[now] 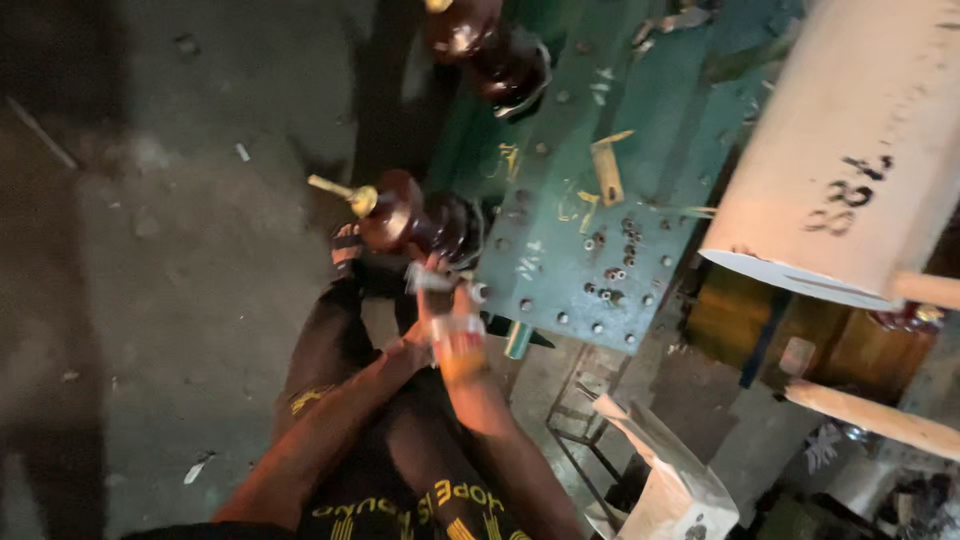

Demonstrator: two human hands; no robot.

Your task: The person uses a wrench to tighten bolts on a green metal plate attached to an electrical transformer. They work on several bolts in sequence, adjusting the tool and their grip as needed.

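Insulator bushing [420, 222] sat seated in the green cover plate [580, 240], brass stud outward. Right hand [455, 325] reached beneath it, finger grip indistinct from blur; left hand [405, 352] lay mostly hidden, so fastening appeared unfinished.

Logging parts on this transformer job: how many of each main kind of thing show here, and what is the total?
Dark brown insulators: 2
Green metal cover plate: 1
Pale cylinder: 1
Wooden sticks: 2
Hands: 2, left hand, right hand
Total: 8
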